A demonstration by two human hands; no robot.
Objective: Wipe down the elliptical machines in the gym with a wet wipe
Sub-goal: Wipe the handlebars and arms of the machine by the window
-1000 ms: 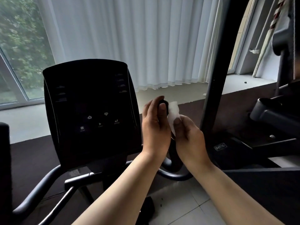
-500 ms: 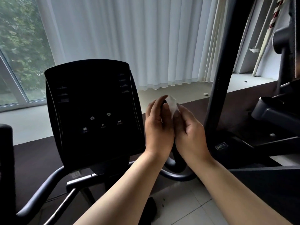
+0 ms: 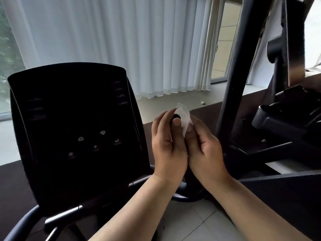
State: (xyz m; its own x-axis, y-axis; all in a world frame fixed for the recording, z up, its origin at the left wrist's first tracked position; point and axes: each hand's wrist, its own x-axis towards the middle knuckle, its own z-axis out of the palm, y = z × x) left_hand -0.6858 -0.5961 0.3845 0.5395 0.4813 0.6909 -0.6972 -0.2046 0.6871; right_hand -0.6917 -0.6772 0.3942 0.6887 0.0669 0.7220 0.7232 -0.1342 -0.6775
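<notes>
Handle [image 3: 176, 117], upright, just right of the console [image 3: 74, 127]: we are gripping it in our left hand [image 3: 166, 145]; our right hand [image 3: 203, 146] is pinching the wipe [image 3: 184, 117] against its top right.

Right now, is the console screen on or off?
Off, it seems: the console is dark, with no lit figures, only pale button marks.

White pleated curtain [image 3: 121, 40] hangs full height, hem just above pale floor [image 3: 10, 140]. Window [image 3: 7, 66] left of curtain, blurred green foliage behind glass. Second window [image 3: 224, 40] right of curtain, beige wall beyond. Small white scrap [image 3: 202, 102] on floor below curtain's right end. Dark mat [image 3: 10, 180] before curtain; light tiles [image 3: 199, 223] nearer camera.
</notes>
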